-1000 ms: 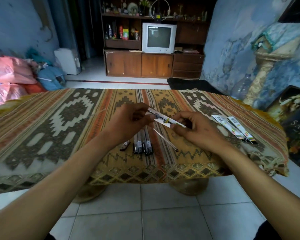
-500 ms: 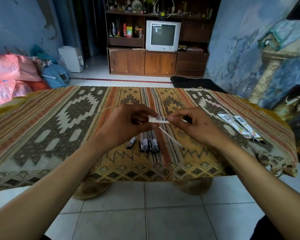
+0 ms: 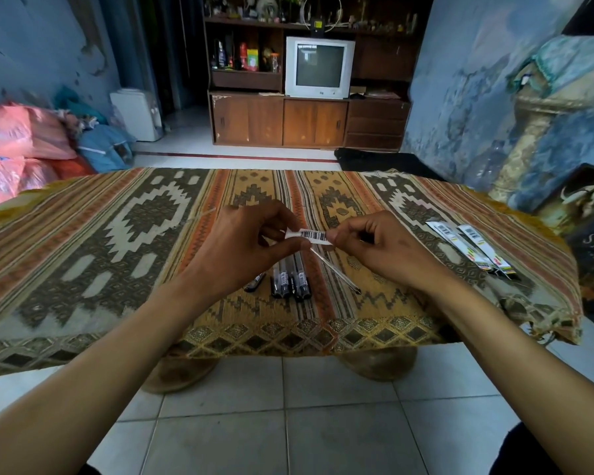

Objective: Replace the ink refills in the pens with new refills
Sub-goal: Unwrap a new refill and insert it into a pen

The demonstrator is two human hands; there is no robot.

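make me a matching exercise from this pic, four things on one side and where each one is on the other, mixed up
Things
1. refill packet with barcode
2. black pens
3. two sealed refill packets
4. television

Places
A. on the wooden cabinet at the back of the room
B. pinched between left hand and right hand
C. lying on the cloth below the hands
D. on the right side of the table

Pairs: 1-B, 2-C, 3-D, 4-A

Woven cloth [image 3: 151, 234]; seemingly glossy pens [image 3: 290, 282]

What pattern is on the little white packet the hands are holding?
Black barcode stripes on the white packet, pinched between left hand and right hand; head view.
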